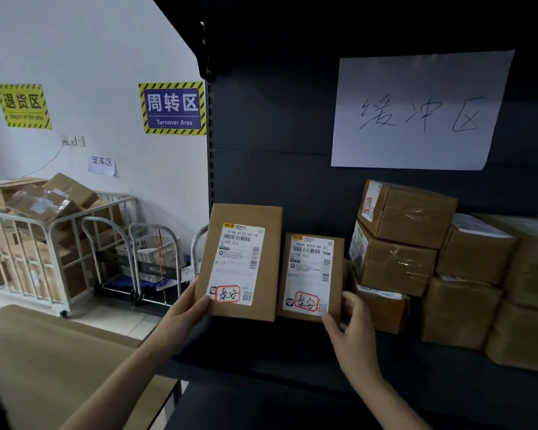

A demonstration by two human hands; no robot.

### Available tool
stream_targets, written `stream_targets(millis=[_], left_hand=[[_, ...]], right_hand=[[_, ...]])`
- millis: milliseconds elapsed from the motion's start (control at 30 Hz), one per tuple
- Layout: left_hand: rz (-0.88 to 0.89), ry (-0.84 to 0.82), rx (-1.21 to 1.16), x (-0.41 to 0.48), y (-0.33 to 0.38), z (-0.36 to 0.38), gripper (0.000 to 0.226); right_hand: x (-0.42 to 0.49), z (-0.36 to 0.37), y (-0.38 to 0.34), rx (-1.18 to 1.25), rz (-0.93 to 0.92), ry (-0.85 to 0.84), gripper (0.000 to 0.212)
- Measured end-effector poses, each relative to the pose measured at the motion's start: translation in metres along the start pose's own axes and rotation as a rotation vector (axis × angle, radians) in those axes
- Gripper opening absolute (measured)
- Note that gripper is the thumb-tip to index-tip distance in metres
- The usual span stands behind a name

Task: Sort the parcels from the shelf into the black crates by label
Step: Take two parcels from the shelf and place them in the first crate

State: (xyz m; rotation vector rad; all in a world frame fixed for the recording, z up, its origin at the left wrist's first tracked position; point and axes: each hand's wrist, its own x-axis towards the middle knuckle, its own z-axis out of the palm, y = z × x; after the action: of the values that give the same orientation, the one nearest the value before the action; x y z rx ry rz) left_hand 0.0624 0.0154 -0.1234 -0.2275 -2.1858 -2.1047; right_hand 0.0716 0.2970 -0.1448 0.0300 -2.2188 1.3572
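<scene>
Head: left parcel (241,262), right parcel (311,276) brown, white-labelled.

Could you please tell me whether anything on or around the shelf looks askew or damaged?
The top box of the stack on the shelf sits tilted, not square on the box below. Cartons in the cage trolley are heaped at angles.

Bare left hand (188,308) and bare right hand (351,333) — slim bare forearms, uncovered as far as visible.
</scene>
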Motion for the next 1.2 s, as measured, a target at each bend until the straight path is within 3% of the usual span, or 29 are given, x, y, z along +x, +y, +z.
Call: stream_targets(millis=[67,167,433,667,1000,1200], left_hand=[[0.000,0.004,0.029,-0.008,-0.001,0.001,0.042],[-0.023,0.034,0.056,-0.018,-0.006,0.004,0.043],[-0.087,0.251,0.366,0.000,-0.012,0.013,0.008],[-0.104,0.275,0.465,0.022,-0.019,0.027,0.017],[-0.112,0.208,0.400,0.029,-0.018,0.021,0.024],[-0.010,0.246,0.211,0.019,-0.005,0.008,0.007]], right_hand=[[0.005,-0.003,0.000,0.005,0.074,-0.055,0.063],[0.014,-0.009,-0.001,-0.041,0.105,-0.136,0.055],[0.010,-0.007,0.006,0.038,0.187,-0.209,0.047],[0.013,-0.011,0.007,0.056,0.190,-0.256,0.059],[0.018,-0.010,-0.001,0.063,0.151,-0.315,0.056],[0.028,-0.014,-0.013,0.125,0.156,-0.241,0.042]])
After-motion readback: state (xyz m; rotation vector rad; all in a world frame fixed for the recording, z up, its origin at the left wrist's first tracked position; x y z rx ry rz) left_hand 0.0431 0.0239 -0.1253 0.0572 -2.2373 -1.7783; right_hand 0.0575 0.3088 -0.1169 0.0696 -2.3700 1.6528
